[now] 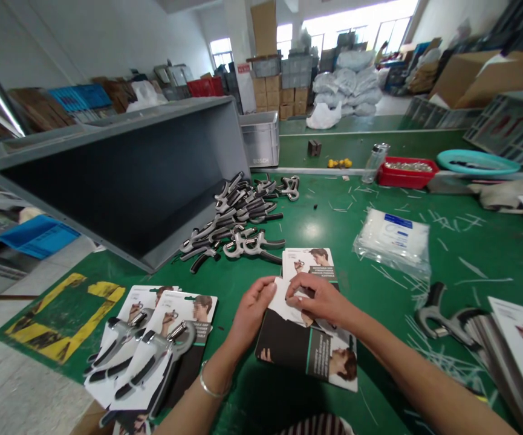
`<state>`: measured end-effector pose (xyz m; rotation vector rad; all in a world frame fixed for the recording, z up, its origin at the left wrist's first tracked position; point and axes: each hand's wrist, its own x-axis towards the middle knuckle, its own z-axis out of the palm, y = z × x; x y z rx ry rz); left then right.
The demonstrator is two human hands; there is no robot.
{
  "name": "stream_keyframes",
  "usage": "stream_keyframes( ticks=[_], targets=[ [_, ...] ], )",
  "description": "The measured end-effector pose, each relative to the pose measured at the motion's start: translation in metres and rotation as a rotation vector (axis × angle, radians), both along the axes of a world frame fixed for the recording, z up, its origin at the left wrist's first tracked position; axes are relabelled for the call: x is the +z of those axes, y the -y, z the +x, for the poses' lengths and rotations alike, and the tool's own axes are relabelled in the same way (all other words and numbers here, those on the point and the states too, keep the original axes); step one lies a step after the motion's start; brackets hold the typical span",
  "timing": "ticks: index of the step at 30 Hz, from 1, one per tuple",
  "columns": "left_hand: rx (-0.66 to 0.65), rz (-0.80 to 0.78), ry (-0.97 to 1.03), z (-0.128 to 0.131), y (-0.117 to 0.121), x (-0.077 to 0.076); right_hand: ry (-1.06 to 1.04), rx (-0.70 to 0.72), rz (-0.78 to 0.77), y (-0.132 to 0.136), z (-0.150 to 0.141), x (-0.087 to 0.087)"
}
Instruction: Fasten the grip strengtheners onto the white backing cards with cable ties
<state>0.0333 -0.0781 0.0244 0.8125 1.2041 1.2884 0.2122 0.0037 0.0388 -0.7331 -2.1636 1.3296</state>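
Card pinched in left hand, right hand's grip unclear; BOSCH crate beyond.

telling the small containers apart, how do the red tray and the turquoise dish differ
The red tray is rectangular, while the turquoise dish has a rounded outline. The red tray is filled with many small shiny pieces; the turquoise dish holds only a little dark stuff, too small to identify. The red tray looks deeper, the turquoise dish shallower and wider. Both are open on top.
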Motion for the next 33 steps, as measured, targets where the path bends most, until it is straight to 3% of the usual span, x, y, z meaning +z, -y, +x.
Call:
stream_keyframes(
  ticks=[3, 5, 7, 9, 11, 13, 15, 17, 19, 22, 26, 29, 31, 33],
  targets=[
    [0.045, -0.003, -0.056, 0.001, -0.005, -0.001, -0.005, 0.002, 0.112, 0.000, 0.005, 0.006],
    [0.177, 0.004, -0.055, 0.001, -0.008, -0.003, -0.026, -0.019, 0.159, -0.010, 0.012, 0.011],
    [0.346, 0.016, -0.019, -0.002, -0.007, -0.006, -0.011, -0.093, 0.234, -0.028, 0.016, 0.017],
    [0.418, 0.007, 0.003, -0.005, -0.002, -0.011, 0.085, -0.218, 0.362, -0.051, 0.010, 0.021],
    [0.305, -0.062, -0.016, -0.007, 0.005, -0.019, 0.293, -0.271, 0.496, -0.075, -0.010, 0.024],
    [0.072, -0.168, -0.040, -0.007, 0.014, -0.027, 0.615, -0.118, 0.616, -0.093, -0.042, 0.023],
    [-0.092, -0.225, -0.050, -0.007, 0.021, -0.034, 0.753, -0.018, 0.615, -0.104, -0.077, 0.016],
    [-0.106, -0.220, -0.049, -0.007, 0.027, -0.037, 0.850, 0.018, 0.595, -0.106, -0.106, 0.004],
    [-0.034, -0.211, -0.043, -0.004, 0.029, -0.038, 0.911, 0.025, 0.587, -0.105, -0.125, -0.006],
    [0.037, -0.230, -0.011, 0.007, 0.026, -0.040, 0.918, -0.004, 0.607, -0.106, -0.133, -0.006],
    [0.079, -0.223, -0.111, 0.031, 0.025, -0.048, 0.820, -0.161, 0.703, -0.123, -0.119, 0.037],
    [0.002, -0.172, -0.289, 0.030, 0.032, -0.049, 0.697, -0.303, 0.718, -0.132, -0.085, 0.073],
    [-0.022, -0.115, -0.403, 0.014, 0.035, -0.043, 0.505, -0.389, 0.534, -0.124, -0.051, 0.083],
    [0.046, -0.043, -0.507, -0.007, 0.030, -0.034, 0.287, -0.372, 0.151, -0.102, -0.012, 0.077]
  ],
)
